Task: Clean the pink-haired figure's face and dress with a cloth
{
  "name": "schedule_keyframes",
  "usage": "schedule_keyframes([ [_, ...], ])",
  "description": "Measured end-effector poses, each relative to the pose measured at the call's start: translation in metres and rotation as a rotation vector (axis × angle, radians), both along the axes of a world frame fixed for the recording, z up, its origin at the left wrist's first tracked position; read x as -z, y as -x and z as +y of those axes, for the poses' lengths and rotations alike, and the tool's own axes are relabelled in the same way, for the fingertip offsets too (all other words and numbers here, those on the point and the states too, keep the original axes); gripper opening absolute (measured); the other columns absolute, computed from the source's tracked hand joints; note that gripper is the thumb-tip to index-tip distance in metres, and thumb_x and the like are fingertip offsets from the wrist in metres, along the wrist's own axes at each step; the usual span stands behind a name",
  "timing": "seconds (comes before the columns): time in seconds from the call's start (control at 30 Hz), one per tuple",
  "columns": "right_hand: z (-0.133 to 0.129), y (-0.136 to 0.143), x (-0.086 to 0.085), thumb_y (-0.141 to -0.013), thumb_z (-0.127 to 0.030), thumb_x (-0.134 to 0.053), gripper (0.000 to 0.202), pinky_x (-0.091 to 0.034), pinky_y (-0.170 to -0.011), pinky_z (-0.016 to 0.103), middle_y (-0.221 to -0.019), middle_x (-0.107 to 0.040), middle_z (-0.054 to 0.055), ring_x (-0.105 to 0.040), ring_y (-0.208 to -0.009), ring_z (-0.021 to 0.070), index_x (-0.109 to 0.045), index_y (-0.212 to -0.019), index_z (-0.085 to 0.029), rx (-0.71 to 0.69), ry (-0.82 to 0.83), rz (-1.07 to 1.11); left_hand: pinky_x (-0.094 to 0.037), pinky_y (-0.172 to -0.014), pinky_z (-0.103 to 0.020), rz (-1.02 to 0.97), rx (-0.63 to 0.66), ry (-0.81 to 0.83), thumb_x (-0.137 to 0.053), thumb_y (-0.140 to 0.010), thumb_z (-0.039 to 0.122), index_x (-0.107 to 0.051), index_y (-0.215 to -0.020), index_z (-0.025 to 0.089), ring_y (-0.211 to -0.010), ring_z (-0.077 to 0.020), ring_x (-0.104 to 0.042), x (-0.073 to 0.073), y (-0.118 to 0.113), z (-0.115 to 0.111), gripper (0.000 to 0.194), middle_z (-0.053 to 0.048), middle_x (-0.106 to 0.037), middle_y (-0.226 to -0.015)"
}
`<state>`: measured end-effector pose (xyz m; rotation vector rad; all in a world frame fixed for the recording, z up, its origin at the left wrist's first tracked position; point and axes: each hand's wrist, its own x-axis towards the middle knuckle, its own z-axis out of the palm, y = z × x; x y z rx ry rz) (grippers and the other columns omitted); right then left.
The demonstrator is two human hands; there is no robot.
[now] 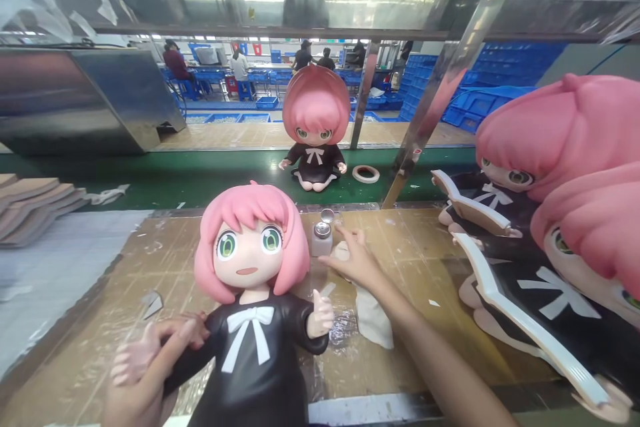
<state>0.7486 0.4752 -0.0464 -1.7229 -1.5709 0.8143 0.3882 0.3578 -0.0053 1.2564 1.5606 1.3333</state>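
Note:
A large pink-haired doll (247, 340) in a black dress with a white bow leans back in front of me, face up. My left hand (155, 360) is wrapped round its sleeved arm, near the doll's hand. My right hand (353, 257) reaches over the table with thumb and fingers apart, beside a small dispenser bottle (321, 240) whose metal lid is flipped up. Under and behind that hand lies a crumpled white cloth (374, 320).
A similar doll (315, 160) sits on the green belt (225, 177) beside a tape roll (366, 174). More dolls (555, 293) with white curved strips stand at right. Cardboard pieces (37, 207) are stacked left. A metal frame (425, 127) crosses the view; people sit far behind.

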Motion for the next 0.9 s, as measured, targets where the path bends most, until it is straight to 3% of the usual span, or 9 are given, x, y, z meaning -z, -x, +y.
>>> schedule_keyframes([
  [0.1,0.028,0.022,0.015,-0.062,-0.06,-0.084,0.097,-0.043,-0.114,0.051,-0.148,-0.034,0.013,-0.054,-0.131,0.0341,-0.046,-0.145,-0.027,-0.06,-0.03,0.018,-0.057,-0.087,-0.015,-0.011,0.043,-0.005,-0.081,-0.075,0.054,-0.07,-0.065,0.022,-0.092,-0.018,-0.071,0.0,0.002,0.0,0.036,-0.001,-0.072,-0.076],
  [0.2,0.039,0.022,0.021,-0.064,-0.054,-0.084,0.081,-0.039,-0.118,0.042,-0.14,-0.046,0.012,-0.052,-0.134,0.0295,-0.057,-0.133,-0.021,-0.062,-0.073,0.059,-0.057,-0.09,-0.017,-0.002,0.056,-0.048,-0.078,-0.08,0.051,-0.07,-0.065,0.021,-0.088,-0.0177,-0.07,0.002,0.004,0.0,0.034,-0.002,-0.071,-0.076],
  [0.3,0.033,0.007,0.018,-0.064,-0.053,-0.084,0.069,-0.041,-0.114,0.041,-0.125,-0.057,0.009,-0.057,-0.125,0.0274,-0.065,-0.122,-0.02,-0.097,-0.088,0.088,-0.058,-0.091,-0.022,0.026,0.069,-0.101,-0.075,-0.083,0.046,-0.07,-0.066,0.021,-0.085,-0.0187,-0.07,0.008,0.006,0.001,0.031,-0.002,-0.071,-0.074],
  [0.47,0.015,-0.028,0.014,-0.064,-0.059,-0.082,0.063,-0.042,-0.11,0.05,-0.116,-0.062,0.011,-0.058,-0.119,0.033,-0.07,-0.111,-0.019,-0.117,-0.018,0.06,-0.06,-0.087,-0.024,0.042,0.117,-0.208,-0.073,-0.086,0.033,-0.071,-0.069,0.02,-0.08,-0.0174,-0.071,0.008,0.002,0.001,0.021,-0.002,-0.071,-0.072],
  [0.57,0.005,-0.044,0.015,-0.063,-0.062,-0.081,0.076,-0.04,-0.114,0.054,-0.134,-0.06,0.015,-0.054,-0.13,0.0364,-0.064,-0.126,-0.021,-0.115,0.032,0.038,-0.056,-0.095,-0.025,-0.008,0.146,-0.166,-0.068,-0.091,0.033,-0.07,-0.07,0.021,-0.082,-0.0157,-0.07,0.001,-0.009,-0.001,0.024,-0.001,-0.071,-0.073],
  [0.7,-0.017,-0.057,0.007,-0.064,-0.072,-0.071,0.112,-0.032,-0.122,0.057,-0.161,-0.039,0.024,-0.037,-0.149,0.0412,-0.036,-0.153,-0.015,0.008,0.189,-0.069,-0.052,-0.101,-0.023,-0.069,0.159,-0.144,-0.065,-0.094,0.035,-0.068,-0.07,0.023,-0.079,-0.0131,-0.068,-0.006,-0.025,-0.003,0.027,0.002,-0.069,-0.073],
  [0.77,-0.034,-0.063,-0.001,-0.07,-0.079,-0.058,0.102,-0.036,-0.119,0.058,-0.155,-0.047,0.026,-0.044,-0.144,0.0429,-0.046,-0.145,-0.011,0.038,0.309,-0.149,-0.052,-0.101,-0.022,-0.056,0.17,-0.147,-0.065,-0.095,0.034,-0.068,-0.071,0.024,-0.08,-0.0128,-0.068,-0.007,-0.029,-0.002,0.026,0.003,-0.069,-0.073],
  [0.83,-0.054,-0.069,-0.013,-0.076,-0.08,-0.045,0.081,-0.045,-0.108,0.058,-0.129,-0.067,0.024,-0.06,-0.124,0.0429,-0.063,-0.119,-0.013,-0.039,0.425,-0.222,-0.053,-0.098,-0.021,-0.038,0.188,-0.164,-0.065,-0.095,0.032,-0.068,-0.072,0.024,-0.082,-0.0128,-0.069,-0.008,-0.032,-0.001,0.025,0.003,-0.07,-0.074],
  [0.9,-0.077,-0.077,-0.026,-0.081,-0.078,-0.04,0.068,-0.052,-0.098,0.054,-0.104,-0.074,0.018,-0.068,-0.104,0.0387,-0.067,-0.096,-0.018,-0.15,0.474,-0.235,-0.053,-0.097,-0.02,-0.061,0.156,-0.161,-0.066,-0.094,0.034,-0.068,-0.072,0.024,-0.082,-0.0129,-0.068,-0.009,-0.034,0.0,0.024,0.003,-0.069,-0.074],
])
